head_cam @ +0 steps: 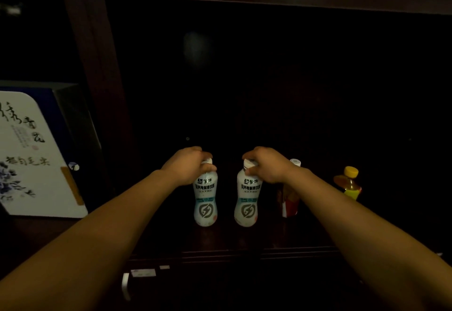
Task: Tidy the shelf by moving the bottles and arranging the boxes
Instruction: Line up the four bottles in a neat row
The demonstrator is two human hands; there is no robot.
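While both white bottles stood straight up side by side on the dark shelf (pixel 244 242), the left hand (pixel 188 165) gripped the left bottle (pixel 205 200) at eleven o'clock, the right hand (pixel 265 164) gripped the right bottle (pixel 247 200) at one o'clock.

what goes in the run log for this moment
left hand grips left white bottle | right hand grips right white bottle | both upright on shelf
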